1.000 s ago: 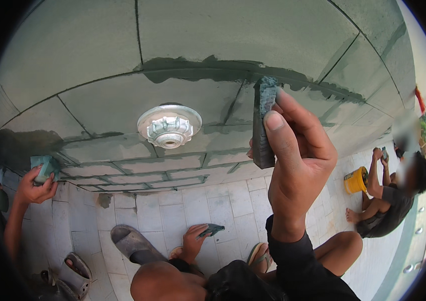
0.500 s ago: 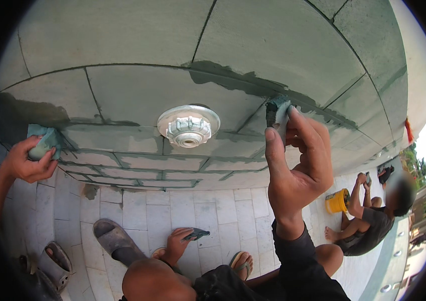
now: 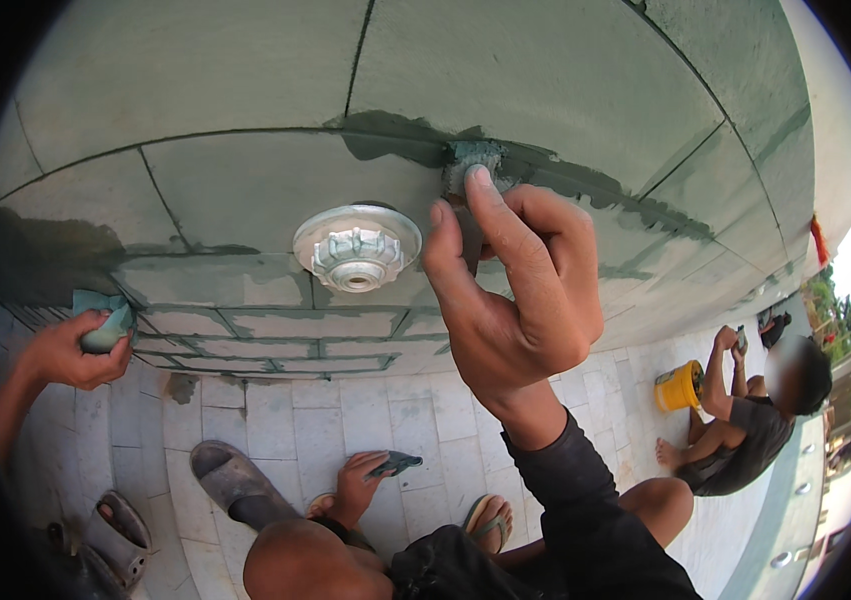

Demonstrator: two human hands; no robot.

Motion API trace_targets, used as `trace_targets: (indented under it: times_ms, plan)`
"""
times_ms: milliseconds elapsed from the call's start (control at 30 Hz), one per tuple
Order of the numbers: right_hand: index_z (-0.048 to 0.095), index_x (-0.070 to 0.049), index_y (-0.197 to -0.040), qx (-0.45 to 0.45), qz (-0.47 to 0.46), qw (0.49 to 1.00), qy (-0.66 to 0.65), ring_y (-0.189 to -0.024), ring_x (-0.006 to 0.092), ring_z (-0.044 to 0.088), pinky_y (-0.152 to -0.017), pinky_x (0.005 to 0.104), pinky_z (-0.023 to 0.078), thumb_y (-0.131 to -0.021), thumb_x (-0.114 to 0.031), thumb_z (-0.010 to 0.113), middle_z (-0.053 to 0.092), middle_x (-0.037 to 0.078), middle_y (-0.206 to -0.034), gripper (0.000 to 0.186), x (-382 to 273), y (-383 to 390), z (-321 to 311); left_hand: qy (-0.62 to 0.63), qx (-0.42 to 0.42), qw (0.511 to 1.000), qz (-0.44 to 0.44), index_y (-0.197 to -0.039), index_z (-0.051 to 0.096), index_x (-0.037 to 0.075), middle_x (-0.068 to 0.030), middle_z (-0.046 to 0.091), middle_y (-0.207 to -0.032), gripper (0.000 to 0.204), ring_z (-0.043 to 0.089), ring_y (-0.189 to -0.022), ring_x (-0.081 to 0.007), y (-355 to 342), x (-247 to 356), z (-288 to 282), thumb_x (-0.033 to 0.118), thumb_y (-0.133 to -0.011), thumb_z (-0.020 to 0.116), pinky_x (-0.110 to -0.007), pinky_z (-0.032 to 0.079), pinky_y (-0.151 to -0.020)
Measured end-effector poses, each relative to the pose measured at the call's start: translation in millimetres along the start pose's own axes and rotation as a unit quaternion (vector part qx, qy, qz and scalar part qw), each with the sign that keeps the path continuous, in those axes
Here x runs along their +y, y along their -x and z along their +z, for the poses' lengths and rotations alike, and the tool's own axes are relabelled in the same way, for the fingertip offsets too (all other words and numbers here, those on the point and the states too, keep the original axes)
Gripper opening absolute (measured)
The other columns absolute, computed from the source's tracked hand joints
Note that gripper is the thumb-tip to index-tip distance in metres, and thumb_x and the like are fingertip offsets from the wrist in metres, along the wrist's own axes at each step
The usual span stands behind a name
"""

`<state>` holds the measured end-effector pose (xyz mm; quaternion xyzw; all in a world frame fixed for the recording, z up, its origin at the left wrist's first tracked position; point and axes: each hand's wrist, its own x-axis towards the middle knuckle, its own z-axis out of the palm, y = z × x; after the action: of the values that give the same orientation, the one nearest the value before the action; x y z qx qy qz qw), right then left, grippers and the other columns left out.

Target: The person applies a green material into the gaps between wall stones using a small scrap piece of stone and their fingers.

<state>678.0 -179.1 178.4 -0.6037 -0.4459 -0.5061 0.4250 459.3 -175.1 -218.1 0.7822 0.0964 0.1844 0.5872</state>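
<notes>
My right hand, in a dark sleeve, pinches a small flat scraper coated in grey-green grout. The scraper presses against the dark, wet smear along a long joint of the tiled wall, up and right of a round pale metal fitting. Low down beside my bent knee, my left hand closes on a dark grey-green, grout-smeared piece; its exact kind is unclear. My left forearm is mostly hidden behind the knee.
At the left edge, another person's hand holds a teal cloth near the wall. A co-worker sits at the right beside a yellow bucket. A grey slide sandal and clogs lie on the tiled floor.
My right hand has moved left and slightly up along the joint, and the scraper now lies against the wall. My left hand stays put. The other person's hand with the cloth has shifted slightly.
</notes>
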Motion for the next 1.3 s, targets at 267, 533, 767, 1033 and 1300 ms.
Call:
trace_targets:
  times_ms: [267,533,767,1033,1300]
  plan:
    - [0.079,-0.001,-0.104,-0.05,0.012,0.998,0.029,-0.062,0.0094,0.056,-0.052,0.0215,0.045,-0.067,0.007,0.082,0.064,0.006,-0.087,0.038,-14.5,-18.3,-21.2,-0.007,-0.004,1.0,-0.001,-0.11,0.076,-0.002,-0.0169,0.076,-0.11,0.033,0.071,-0.107,-0.0318,-0.7,-4.4,1.2,0.003,-0.078,0.084,-0.04,0.056,-0.095]
    - [0.08,-0.001,-0.102,-0.081,0.004,0.994,0.071,-0.06,0.0088,0.056,-0.051,0.0203,0.044,-0.066,0.007,0.081,0.065,0.007,-0.084,0.036,-1.8,-22.8,-32.4,-0.008,-0.003,1.0,-0.004,-0.11,0.076,-0.002,-0.0169,0.076,-0.111,0.033,0.071,-0.106,-0.0318,-0.5,-8.0,4.0,0.003,-0.078,0.084,-0.04,0.056,-0.095]
    - [0.079,0.001,-0.104,0.011,-0.035,0.997,0.063,-0.065,0.0102,0.059,-0.056,0.0221,0.048,-0.069,0.009,0.085,0.065,0.008,-0.091,0.036,22.3,-1.5,-28.3,-0.011,-0.005,1.0,-0.005,-0.11,0.076,-0.002,-0.0171,0.076,-0.112,0.033,0.071,-0.107,-0.0312,-0.1,-9.5,7.3,0.003,-0.078,0.084,-0.039,0.056,-0.095]
    - [0.079,0.003,-0.105,-0.082,0.07,0.992,0.064,-0.064,0.0093,0.058,-0.056,0.0222,0.049,-0.072,0.009,0.081,0.067,0.009,-0.09,0.034,3.6,8.2,-44.7,-0.011,-0.004,1.0,-0.009,-0.11,0.076,-0.002,-0.0173,0.076,-0.112,0.033,0.071,-0.108,-0.031,2.4,-8.2,3.5,0.003,-0.078,0.084,-0.038,0.056,-0.096]
    - [0.078,0.004,-0.106,-0.012,0.09,0.996,0.02,-0.064,0.0054,0.059,-0.054,0.0165,0.046,-0.074,0.008,0.078,0.069,0.008,-0.085,0.032,-0.9,-28.5,-37.2,-0.013,-0.004,1.0,-0.016,-0.111,0.076,-0.002,-0.0173,0.076,-0.112,0.033,0.071,-0.108,-0.0309,-1.5,0.5,5.0,0.003,-0.079,0.084,-0.038,0.056,-0.096]
